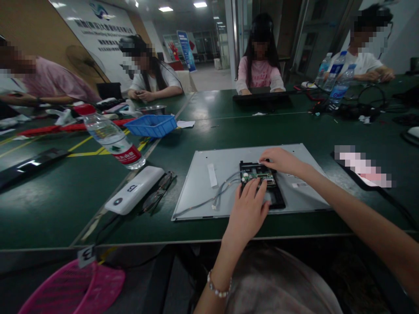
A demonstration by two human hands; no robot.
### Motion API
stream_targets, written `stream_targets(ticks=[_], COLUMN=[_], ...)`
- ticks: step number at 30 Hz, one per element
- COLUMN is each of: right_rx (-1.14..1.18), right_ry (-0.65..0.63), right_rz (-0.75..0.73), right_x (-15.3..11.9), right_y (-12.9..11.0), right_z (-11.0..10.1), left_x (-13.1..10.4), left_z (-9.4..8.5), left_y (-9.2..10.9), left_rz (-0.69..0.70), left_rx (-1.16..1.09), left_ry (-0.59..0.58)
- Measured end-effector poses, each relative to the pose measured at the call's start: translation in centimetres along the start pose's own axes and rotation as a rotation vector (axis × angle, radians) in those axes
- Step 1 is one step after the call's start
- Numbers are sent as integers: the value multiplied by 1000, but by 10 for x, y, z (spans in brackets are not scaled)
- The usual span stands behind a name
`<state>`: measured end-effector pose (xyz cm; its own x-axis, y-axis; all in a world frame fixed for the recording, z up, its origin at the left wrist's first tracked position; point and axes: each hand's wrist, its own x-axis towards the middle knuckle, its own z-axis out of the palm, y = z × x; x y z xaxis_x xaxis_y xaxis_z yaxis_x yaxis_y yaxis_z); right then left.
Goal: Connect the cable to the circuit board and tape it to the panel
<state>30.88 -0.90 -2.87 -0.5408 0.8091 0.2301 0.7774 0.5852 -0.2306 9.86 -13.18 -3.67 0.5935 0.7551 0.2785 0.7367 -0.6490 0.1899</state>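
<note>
A pale metal panel, probably the back of a flat screen, lies on the green table in front of me. On it rests a black plastic frame with a green circuit board inside, and thin grey cables run from it to the left. My left hand lies over the frame's near side, fingers spread and tips touching the board's near edge. At the frame's far right corner, the fingertips of my right hand are pressed together; what lies between them is hidden.
Left of the panel are glasses, a white power bank, a red-capped water bottle and a blue tray. A phone-like device lies right. Several people sit across the table. Below hangs a pink basket.
</note>
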Motion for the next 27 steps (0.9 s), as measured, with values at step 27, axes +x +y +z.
stream_targets(ticks=[27], right_rx=[-12], right_ry=[12], right_rz=[270], right_x=[-74], right_y=[14], right_z=[-37], left_x=[0], left_z=[-1], left_y=[1], left_rz=[8], left_rx=[24], left_ry=[19])
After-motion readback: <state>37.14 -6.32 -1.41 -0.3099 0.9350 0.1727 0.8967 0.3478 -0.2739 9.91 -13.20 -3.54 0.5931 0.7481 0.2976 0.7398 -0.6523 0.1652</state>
